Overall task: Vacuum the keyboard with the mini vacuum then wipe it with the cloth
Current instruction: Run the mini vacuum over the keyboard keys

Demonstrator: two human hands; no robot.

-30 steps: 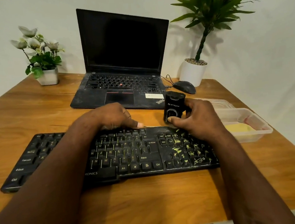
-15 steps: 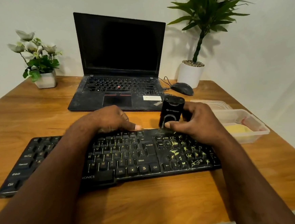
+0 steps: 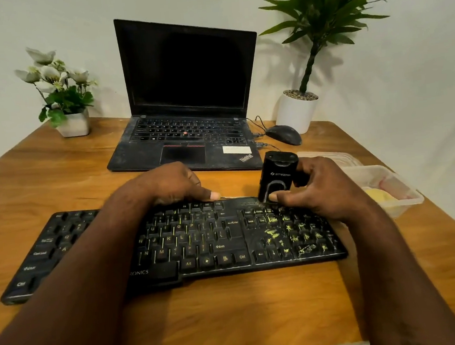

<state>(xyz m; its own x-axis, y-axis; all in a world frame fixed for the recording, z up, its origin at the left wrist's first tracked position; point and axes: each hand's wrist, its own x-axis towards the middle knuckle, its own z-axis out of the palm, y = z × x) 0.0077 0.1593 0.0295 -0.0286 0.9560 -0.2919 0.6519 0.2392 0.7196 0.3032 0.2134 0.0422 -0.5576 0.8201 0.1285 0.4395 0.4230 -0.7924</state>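
Observation:
A black keyboard (image 3: pixel 199 242) lies across the wooden table, with yellowish crumbs scattered over its right keypad area. My right hand (image 3: pixel 323 189) grips a small black mini vacuum (image 3: pixel 277 176), standing upright with its lower end on the keyboard's top right edge. My left hand (image 3: pixel 173 184) rests on the keyboard's top edge near the function keys, thumb pressed along it. A yellow cloth (image 3: pixel 380 195) lies inside a clear plastic container (image 3: pixel 403 207) at the right.
An open black laptop (image 3: pixel 188 107) stands behind the keyboard, with a wired mouse (image 3: pixel 283 135) to its right. A white flower pot (image 3: pixel 74 124) is at the back left, a potted green plant (image 3: pixel 297 109) at the back right. The table edge runs close to the container.
The vacuum has tilted slightly and shifted a little left along the keyboard's top edge. My left hand stays in place on the keyboard.

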